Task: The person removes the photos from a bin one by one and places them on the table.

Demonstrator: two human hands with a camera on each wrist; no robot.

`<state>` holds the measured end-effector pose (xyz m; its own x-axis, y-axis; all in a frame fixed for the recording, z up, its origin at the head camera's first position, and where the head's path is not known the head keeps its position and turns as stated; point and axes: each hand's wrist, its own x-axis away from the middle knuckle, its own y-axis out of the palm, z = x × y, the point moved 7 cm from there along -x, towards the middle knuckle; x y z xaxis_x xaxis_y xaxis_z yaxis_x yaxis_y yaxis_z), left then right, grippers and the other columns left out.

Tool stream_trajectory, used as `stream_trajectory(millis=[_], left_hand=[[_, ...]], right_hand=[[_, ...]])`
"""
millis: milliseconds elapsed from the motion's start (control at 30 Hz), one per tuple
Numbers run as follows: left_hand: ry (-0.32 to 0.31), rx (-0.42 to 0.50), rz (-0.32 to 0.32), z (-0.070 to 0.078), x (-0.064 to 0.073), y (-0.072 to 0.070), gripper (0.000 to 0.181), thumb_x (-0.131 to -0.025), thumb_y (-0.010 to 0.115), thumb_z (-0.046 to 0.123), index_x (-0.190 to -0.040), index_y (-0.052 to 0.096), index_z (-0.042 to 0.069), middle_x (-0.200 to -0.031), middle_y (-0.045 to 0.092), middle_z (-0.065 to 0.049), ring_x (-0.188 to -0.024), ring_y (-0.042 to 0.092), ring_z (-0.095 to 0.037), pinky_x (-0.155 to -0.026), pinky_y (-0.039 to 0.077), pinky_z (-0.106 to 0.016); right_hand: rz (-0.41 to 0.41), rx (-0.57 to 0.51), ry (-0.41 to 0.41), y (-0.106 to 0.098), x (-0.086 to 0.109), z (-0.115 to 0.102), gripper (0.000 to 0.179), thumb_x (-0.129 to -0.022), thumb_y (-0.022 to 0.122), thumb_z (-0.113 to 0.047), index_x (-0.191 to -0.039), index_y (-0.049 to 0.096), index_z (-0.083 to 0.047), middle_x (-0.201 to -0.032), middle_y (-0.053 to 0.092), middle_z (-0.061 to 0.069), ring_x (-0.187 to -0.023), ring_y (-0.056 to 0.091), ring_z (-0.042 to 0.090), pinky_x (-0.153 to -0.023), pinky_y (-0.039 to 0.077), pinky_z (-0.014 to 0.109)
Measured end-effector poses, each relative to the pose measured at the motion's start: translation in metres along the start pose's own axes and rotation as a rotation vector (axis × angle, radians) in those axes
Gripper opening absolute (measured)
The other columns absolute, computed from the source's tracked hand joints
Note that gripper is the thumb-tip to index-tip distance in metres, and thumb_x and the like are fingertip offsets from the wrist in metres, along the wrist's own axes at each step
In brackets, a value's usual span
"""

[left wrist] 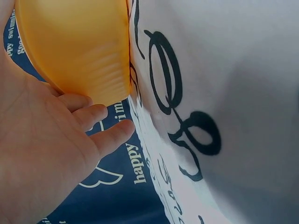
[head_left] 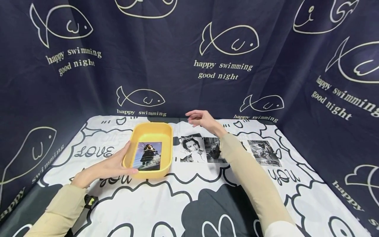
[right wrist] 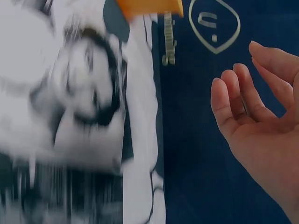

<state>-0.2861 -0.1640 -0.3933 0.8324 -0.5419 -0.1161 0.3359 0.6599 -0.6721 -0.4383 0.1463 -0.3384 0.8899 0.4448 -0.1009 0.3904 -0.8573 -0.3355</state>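
My left hand (head_left: 108, 166) grips a yellow plastic bin (head_left: 170, 149) at its left side, the thumb over the near rim. A colour photo (head_left: 147, 156) of two people lies inside it. In the left wrist view, fingers bend against the outer wall of the bin (left wrist: 79, 51). My right hand (head_left: 204, 121) hovers beyond the row of pictures, holding nothing, its fingers loosely bent. Below it on the cloth is a black-and-white portrait photo (head_left: 192, 149), blurred in the right wrist view. Beside that portrait lies a dark black-and-white photo (head_left: 214, 151), partly hidden by my right forearm.
Another black-and-white photo (head_left: 264, 153) lies to the right of my forearm. Everything rests on a white cloth (head_left: 154, 204) with black drawings. A dark blue curtain (head_left: 177, 56) with fish prints stands behind and at both sides.
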Motion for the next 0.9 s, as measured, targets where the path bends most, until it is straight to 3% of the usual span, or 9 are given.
stream_trajectory(millis=[333,467,600,733,900], left_hand=[[-0.027,-0.008,-0.011,0.000,0.001,0.001,0.116,-0.079,0.078,0.034,-0.155,-0.010,0.022,-0.161,0.011,-0.021,-0.141,0.027,-0.043,-0.108,0.024,-0.070],[-0.027,0.004,-0.013,0.000,0.001,0.000,0.116,-0.079,0.078,0.033,-0.155,-0.009,0.022,-0.160,0.012,-0.020,-0.141,0.029,-0.042,-0.109,0.025,-0.070],[-0.035,-0.015,-0.012,0.000,0.000,0.000,0.116,-0.080,0.077,0.032,-0.155,-0.010,0.016,-0.160,0.010,-0.022,-0.142,0.026,-0.044,-0.109,0.024,-0.069],[-0.047,-0.034,-0.014,-0.001,-0.001,0.002,0.115,-0.081,0.076,0.032,-0.155,-0.011,0.011,-0.161,0.007,-0.023,-0.143,0.023,-0.044,-0.111,0.022,-0.068],[-0.044,-0.016,-0.022,0.001,0.000,0.002,0.115,-0.081,0.076,0.030,-0.155,-0.011,0.011,-0.160,0.008,-0.024,-0.143,0.024,-0.045,-0.110,0.023,-0.068]], right_hand=[[-0.160,0.049,-0.041,0.073,-0.029,-0.021,0.038,-0.088,0.065,0.000,-0.125,0.062,-0.003,-0.118,0.062,0.025,-0.104,0.063,0.034,-0.091,0.054,0.047],[-0.226,0.112,-0.064,0.097,-0.038,-0.025,0.041,-0.086,0.066,0.002,-0.126,0.060,0.000,-0.122,0.061,0.028,-0.107,0.063,0.031,-0.088,0.055,0.033],[-0.293,0.207,-0.076,0.118,-0.044,-0.028,0.042,-0.084,0.068,0.004,-0.125,0.061,0.002,-0.122,0.063,0.026,-0.105,0.064,0.025,-0.085,0.053,0.023],[-0.365,0.255,-0.059,0.137,-0.048,-0.029,0.041,-0.082,0.067,0.007,-0.122,0.063,0.002,-0.121,0.063,0.026,-0.100,0.065,0.024,-0.083,0.054,0.023],[-0.461,0.295,-0.029,0.155,-0.052,-0.023,0.044,-0.080,0.056,0.017,-0.121,0.063,0.003,-0.120,0.063,0.025,-0.100,0.063,0.030,-0.077,0.054,0.028]])
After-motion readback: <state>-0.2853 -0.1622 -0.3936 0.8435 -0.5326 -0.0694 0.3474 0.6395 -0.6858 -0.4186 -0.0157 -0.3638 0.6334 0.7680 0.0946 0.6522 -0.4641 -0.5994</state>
